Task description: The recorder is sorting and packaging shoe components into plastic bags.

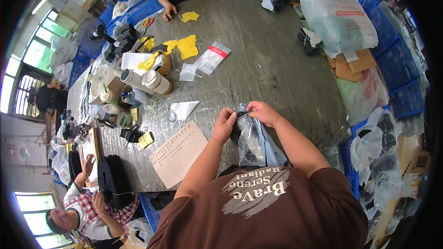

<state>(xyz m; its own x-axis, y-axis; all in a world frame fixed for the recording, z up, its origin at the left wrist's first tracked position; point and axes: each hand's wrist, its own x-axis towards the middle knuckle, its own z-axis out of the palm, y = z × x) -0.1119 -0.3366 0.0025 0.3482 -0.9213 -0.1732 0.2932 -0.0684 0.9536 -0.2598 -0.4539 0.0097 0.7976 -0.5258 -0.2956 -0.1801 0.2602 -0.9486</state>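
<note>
Just in front of my body, at the table's near edge, hangs a bundle of clear plastic [249,142] with light blue cloth [272,150] along its right side and dark cloth [235,133] on its left. My left hand [224,125] pinches the upper left of this bundle. Its upper right edge is between the closed fingers of my right hand [264,113]. Both hands are close together, a short gap apart. Whether the cloth lies inside the plastic or against it, I cannot tell. A printed brown sheet [179,152] lies left of my left forearm.
On the grey table [277,55] are a white paper piece [186,109], pale rings [150,107], cups [156,82], yellow cloth pieces [187,47] and a flat plastic packet [213,57]. A big stuffed bag [339,14] stands far right. Co-workers are across the table and at lower left.
</note>
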